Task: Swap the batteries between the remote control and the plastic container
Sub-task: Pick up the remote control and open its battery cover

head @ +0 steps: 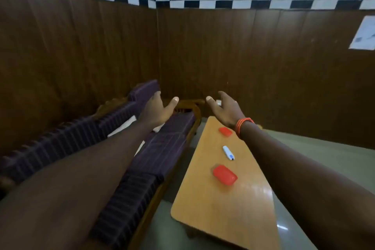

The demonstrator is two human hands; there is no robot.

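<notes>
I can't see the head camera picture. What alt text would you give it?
Two bare arms stretch forward, left hand and right hand open and empty, above a wooden table holding a white remote control between two red plastic pieces. A purple-cushioned sofa stands left.

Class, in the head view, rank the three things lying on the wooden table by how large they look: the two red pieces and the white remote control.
1. Nearer red container piece: largest, though its nearness to the camera flatters it.
2. and 3. White remote control and farther red piece: too alike to rank; the remote is longer but slimmer.
</notes>
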